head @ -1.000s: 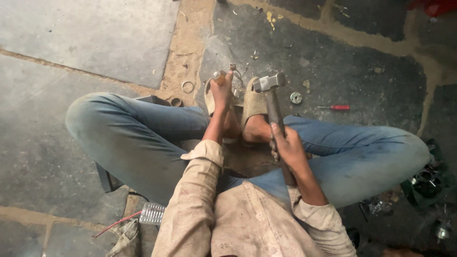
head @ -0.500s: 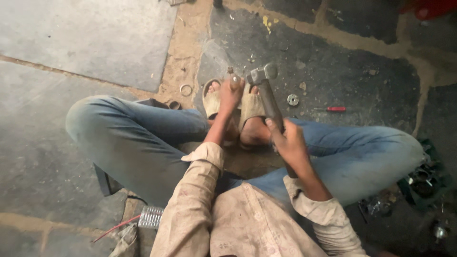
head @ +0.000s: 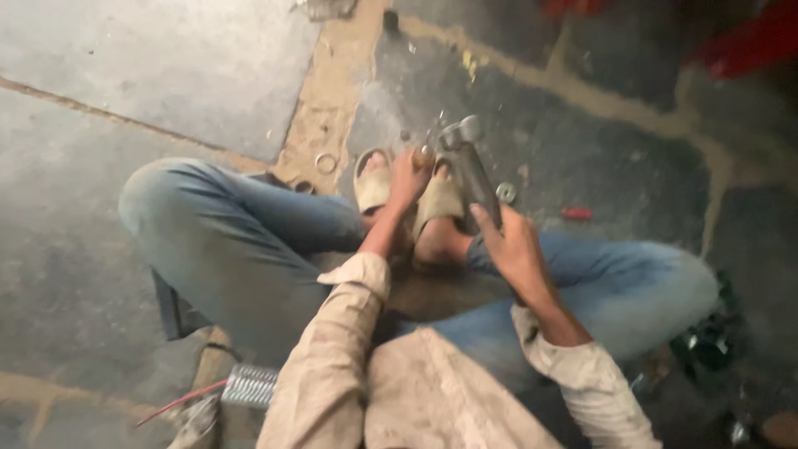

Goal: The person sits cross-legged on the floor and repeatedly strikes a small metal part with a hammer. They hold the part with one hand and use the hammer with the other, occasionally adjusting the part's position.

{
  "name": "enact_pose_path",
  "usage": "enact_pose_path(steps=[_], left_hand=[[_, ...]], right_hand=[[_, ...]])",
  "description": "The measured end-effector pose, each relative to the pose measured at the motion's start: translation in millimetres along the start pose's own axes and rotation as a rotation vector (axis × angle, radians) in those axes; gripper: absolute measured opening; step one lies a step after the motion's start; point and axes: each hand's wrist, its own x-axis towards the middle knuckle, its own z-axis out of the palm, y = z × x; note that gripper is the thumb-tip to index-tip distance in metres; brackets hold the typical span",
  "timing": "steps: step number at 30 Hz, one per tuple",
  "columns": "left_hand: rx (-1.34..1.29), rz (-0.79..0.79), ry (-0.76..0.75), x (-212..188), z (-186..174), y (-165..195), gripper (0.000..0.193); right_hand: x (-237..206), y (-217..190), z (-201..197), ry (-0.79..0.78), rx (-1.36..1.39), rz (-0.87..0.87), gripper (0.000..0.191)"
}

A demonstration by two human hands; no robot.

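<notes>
I sit cross-legged on a stone floor in blue jeans and tan sandals. My right hand (head: 514, 248) grips the handle of a hammer (head: 467, 158), whose metal head is down close to my feet. My left hand (head: 409, 176) reaches between the sandals (head: 372, 181) and pinches a small metal piece (head: 426, 152) upright right under the hammer head. The picture is blurred by motion, so the small piece's shape is unclear.
A metal ring (head: 324, 162) lies on the sandy joint to the left of my feet. A washer (head: 505, 192) and a small red object (head: 575, 213) lie to the right. A ribbed metal part (head: 249, 385) with a red wire sits by my left knee; dark parts are at the right.
The hammer head has come down from above the sandals towards the small piece in my left hand. The view has shifted and blurred.
</notes>
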Motion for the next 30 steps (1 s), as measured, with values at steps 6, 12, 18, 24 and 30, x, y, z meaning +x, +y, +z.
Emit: enact_pose_path(steps=[6, 12, 18, 24, 30], left_hand=[[0.014, -0.021, -0.068, 2.0, 1.6, 3.0, 0.027], [-0.067, 0.011, -0.056, -11.0, 2.4, 8.1, 0.023], [-0.06, 0.089, -0.069, -0.7, 2.2, 7.0, 0.03], [-0.003, 0.147, 0.0, -9.5, 3.9, -0.7, 0.03], [0.038, 0.239, 0.12, -3.8, 5.6, -0.5, 0.039]], right_hand=[[-7.4, 36.1, -58.1, 0.517, 0.354, -0.339, 0.04], [-15.2, 9.6, 25.5, 0.166, 0.046, -0.118, 0.05], [-10.9, -3.8, -34.8, -0.007, 0.555, 0.274, 0.056], [-20.6, -1.5, -42.8, 0.682, 0.692, -0.261, 0.059], [-18.0, 3.0, 13.4, -0.024, 0.259, 0.346, 0.049]])
